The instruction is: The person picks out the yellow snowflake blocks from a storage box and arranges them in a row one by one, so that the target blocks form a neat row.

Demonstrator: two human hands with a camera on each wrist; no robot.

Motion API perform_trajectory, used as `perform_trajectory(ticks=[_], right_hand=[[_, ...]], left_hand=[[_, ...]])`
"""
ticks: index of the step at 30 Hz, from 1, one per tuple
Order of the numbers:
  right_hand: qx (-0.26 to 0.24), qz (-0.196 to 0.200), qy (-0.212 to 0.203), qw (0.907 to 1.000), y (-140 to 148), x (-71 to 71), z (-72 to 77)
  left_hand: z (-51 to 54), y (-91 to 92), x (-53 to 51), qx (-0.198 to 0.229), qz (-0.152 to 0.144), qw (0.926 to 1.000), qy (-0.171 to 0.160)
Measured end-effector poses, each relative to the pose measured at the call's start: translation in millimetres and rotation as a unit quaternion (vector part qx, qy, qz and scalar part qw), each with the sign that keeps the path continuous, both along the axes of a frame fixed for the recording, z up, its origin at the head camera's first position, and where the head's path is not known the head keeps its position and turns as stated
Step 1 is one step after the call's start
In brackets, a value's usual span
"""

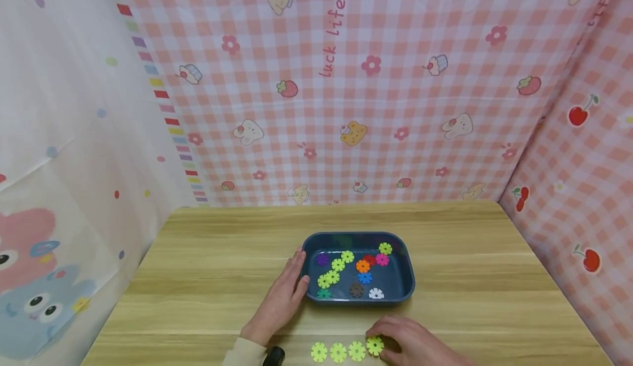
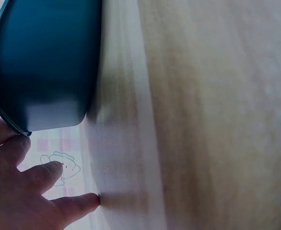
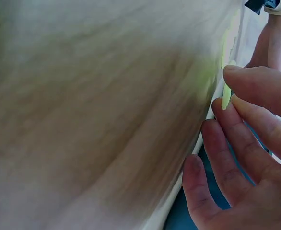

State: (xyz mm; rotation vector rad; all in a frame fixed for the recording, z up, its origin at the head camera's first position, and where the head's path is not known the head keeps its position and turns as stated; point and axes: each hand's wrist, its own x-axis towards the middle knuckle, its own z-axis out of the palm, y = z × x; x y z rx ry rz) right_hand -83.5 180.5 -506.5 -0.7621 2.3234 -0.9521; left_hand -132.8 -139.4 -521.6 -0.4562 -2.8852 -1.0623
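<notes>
My right hand (image 1: 410, 341) pinches a yellow-green snowflake disc (image 1: 375, 345) between thumb and fingers, low over the table's front part. In the right wrist view that same disc (image 3: 226, 96) shows edge-on at the fingertips. To its left, three matching yellow-green discs (image 1: 338, 352) lie in a row on the wood. My left hand (image 1: 281, 298) rests with extended fingers against the left side of a dark blue tray (image 1: 406, 278). The left wrist view shows the tray's outer wall (image 2: 49, 62) beside these fingers.
Inside the tray lie several yellow-green discs (image 1: 338, 265) and single ones: purple (image 1: 322, 259), orange (image 1: 363, 266), blue (image 1: 365, 277), brown (image 1: 356, 290), white (image 1: 376, 293). Pink checked cloth (image 1: 346, 107) hangs behind the wooden table (image 1: 212, 267).
</notes>
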Motion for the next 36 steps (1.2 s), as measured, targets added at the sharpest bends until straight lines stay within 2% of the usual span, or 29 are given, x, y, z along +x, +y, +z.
perform_trajectory(ticks=[14,25,30,33,36], right_hand=[[0.018,-0.003,-0.005,0.9998,2.6,-1.6,-0.3],[-0.032,0.001,-0.099,0.9946,8.8,0.2,12.2],[-0.013,0.011,-0.083,0.9964,9.1,-1.9,29.0],[-0.023,0.021,-0.063,0.9975,8.5,-4.6,41.6],[-0.041,0.026,-0.019,0.9987,8.6,-7.8,53.5]], left_hand=[[1.2,1.6,0.2,0.0,0.004,1.0,-0.009],[0.5,0.8,0.4,0.003,0.006,0.9999,-0.009],[0.7,0.0,0.3,0.0,0.005,1.0,-0.003],[1.1,0.0,0.5,0.002,0.004,1.0,-0.001],[1.2,0.3,0.1,0.005,0.001,1.0,0.0]])
